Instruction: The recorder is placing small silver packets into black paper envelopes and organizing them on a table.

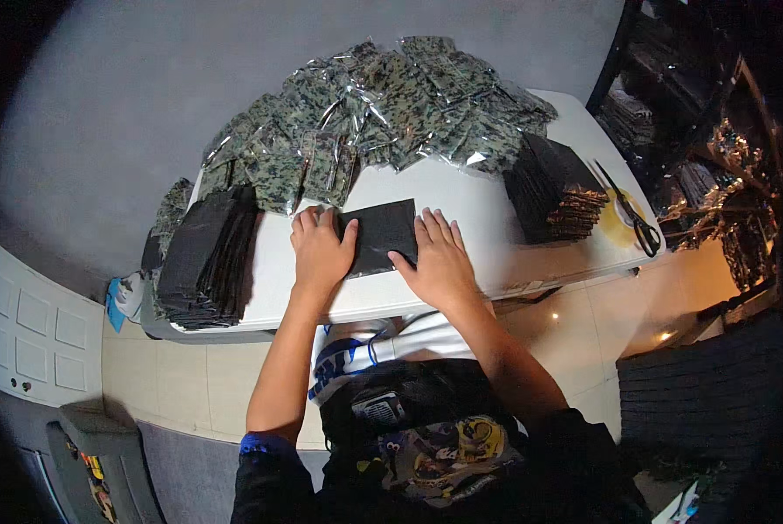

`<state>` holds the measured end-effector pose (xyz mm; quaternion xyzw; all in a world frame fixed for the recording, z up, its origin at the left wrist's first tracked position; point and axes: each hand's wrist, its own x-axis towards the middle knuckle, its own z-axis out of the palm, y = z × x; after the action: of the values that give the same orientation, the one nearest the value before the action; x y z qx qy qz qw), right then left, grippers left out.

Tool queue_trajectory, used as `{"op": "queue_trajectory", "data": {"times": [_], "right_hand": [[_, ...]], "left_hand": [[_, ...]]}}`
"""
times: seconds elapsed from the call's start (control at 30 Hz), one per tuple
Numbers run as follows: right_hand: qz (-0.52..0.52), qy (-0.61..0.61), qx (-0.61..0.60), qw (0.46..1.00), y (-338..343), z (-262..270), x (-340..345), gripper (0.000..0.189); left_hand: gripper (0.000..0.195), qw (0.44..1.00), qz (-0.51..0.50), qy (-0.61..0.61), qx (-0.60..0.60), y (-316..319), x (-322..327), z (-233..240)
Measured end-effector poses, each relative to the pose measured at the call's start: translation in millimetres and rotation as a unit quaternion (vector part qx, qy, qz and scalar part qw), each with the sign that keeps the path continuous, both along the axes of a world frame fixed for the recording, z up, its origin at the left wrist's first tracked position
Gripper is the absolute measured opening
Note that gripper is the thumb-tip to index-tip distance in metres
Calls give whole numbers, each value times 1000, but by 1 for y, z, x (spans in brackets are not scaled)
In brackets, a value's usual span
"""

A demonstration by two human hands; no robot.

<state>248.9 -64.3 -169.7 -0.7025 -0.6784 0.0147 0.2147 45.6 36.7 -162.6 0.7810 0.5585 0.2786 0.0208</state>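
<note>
A flat black rectangular packet (385, 232) lies on the white table (454, 196) in front of me. On its left edge rests my left hand (321, 245), thumb on the packet and fingers slightly curled on the tabletop. My right hand (438, 262) lies with its fingers spread at the packet's right edge, the thumb over its lower right part. Neither hand grasps it. To the left stands a thick stack of black folded pieces (211, 252); a second black stack (548, 183) is at the right.
Camouflage-patterned items in clear plastic (391, 98) are heaped along the far side. Black-handled scissors (627, 209) lie over a roll of yellowish tape (617, 223) near the right end. A dark rack with packed items (634, 118) stands beyond it.
</note>
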Motion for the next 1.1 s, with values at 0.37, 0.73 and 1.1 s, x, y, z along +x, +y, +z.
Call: {"op": "queue_trajectory", "data": {"times": [0.37, 0.73, 1.1], "right_hand": [[24, 79, 16, 996, 0, 4, 6, 68], [32, 239, 54, 969, 15, 14, 13, 64], [-49, 340, 257, 903, 44, 70, 7, 43]], "left_hand": [[51, 997, 6, -37, -73, 6, -6, 16], [17, 822, -179, -415, -347, 25, -30, 34], [40, 894, -59, -444, 18, -9, 46, 56]]}}
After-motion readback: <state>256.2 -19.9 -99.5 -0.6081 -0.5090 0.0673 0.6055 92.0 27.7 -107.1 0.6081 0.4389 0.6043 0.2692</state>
